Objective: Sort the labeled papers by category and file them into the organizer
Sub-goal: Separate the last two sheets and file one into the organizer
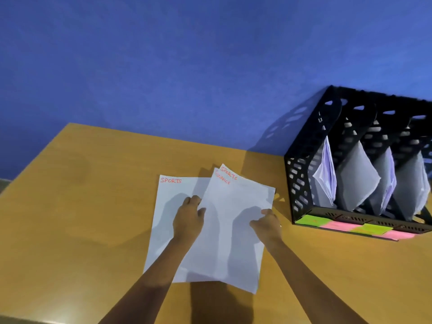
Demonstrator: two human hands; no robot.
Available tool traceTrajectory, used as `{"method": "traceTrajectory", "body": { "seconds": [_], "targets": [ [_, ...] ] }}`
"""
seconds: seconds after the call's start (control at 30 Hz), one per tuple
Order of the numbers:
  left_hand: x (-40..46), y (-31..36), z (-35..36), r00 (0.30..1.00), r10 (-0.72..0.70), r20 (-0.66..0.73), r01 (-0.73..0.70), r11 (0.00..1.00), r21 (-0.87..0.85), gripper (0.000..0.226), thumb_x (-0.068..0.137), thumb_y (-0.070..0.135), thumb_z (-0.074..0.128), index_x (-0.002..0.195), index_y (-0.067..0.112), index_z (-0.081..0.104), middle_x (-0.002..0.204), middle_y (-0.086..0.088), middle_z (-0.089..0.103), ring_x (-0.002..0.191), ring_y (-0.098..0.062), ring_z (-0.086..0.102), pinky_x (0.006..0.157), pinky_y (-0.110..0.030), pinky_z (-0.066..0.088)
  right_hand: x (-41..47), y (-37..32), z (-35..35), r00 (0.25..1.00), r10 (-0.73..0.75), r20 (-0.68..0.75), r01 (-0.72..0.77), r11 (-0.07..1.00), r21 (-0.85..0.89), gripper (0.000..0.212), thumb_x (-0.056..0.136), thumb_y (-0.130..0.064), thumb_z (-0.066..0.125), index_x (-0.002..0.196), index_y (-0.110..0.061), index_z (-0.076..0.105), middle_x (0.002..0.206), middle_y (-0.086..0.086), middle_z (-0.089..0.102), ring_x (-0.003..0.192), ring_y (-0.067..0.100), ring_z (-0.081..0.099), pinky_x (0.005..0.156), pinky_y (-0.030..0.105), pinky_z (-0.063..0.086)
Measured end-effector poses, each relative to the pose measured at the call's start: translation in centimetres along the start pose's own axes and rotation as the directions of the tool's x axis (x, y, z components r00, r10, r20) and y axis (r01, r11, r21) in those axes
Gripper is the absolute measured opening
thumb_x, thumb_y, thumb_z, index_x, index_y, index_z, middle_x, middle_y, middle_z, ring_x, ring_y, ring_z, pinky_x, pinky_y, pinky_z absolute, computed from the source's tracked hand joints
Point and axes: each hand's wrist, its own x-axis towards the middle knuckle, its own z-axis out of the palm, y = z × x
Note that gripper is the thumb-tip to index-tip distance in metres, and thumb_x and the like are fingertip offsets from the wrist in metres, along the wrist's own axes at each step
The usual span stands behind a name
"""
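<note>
Now the left hand point(189, 212) presses flat on the SPORTS sheet point(168, 206), likely pinning it, while the right hand point(266, 222) pinches the FINANCE sheet point(233, 220) at centre frame, probably to separate categories; the organizer point(311, 146) waits right on the counter point(81, 206).

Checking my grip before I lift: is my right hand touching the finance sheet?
Touching. The head view shows the right hand with its fingers curled onto the finance sheet at its right edge.

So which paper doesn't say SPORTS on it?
The top sheet of the right pile, reading FINANCE in red. The left sheet and the one peeking out behind it both say SPORTS.
</note>
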Motion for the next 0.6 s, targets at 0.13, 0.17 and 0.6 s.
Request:
{"method": "traceTrajectory", "body": {
  "seconds": [0.13,0.17,0.6],
  "targets": [
    [-0.9,-0.6,0.2,0.936,0.322,-0.145,-0.308,0.945,0.109,0.03,0.082,0.008,0.071,0.11,0.016,0.066,0.102,-0.008,0.065,0.086,-0.027,0.063,0.065,-0.034,0.058,0.1,0.6,0.1,0.999,0.029,-0.029,-0.026,0.997,0.077,0.055,0.079,-0.009,0.062,0.13,-0.008,0.043,0.132,0.013,0.044,0.105,0.035,0.056,0.062,0.029,0.048],
    [-1.1,-0.8,0.3,0.899,0.401,-0.179,-0.383,0.915,0.128,0.03,0.078,0.006,0.074,0.106,0.016,0.069,0.097,-0.008,0.067,0.079,-0.027,0.064,0.06,-0.032,0.057,0.1,0.6,0.1,0.999,0.037,-0.034,-0.034,0.995,0.089,0.055,0.079,-0.009,0.063,0.13,-0.008,0.043,0.132,0.013,0.042,0.108,0.036,0.054,0.068,0.034,0.051],
    [-1.5,-0.4,1.6,0.994,0.111,-0.02,-0.104,0.841,-0.531,0.013,0.099,0.015,0.044,0.11,0.016,0.05,0.093,0.013,0.061,0.087,-0.003,0.064,0.071,-0.002,0.046,0.3,1.4,-1.1,0.993,0.115,0.004,-0.104,0.883,0.457,0.029,0.074,-0.024,0.08,0.089,-0.004,0.066,0.09,0.01,0.069,0.086,0.028,0.064,0.073,0.038,0.05]
  ]
}}
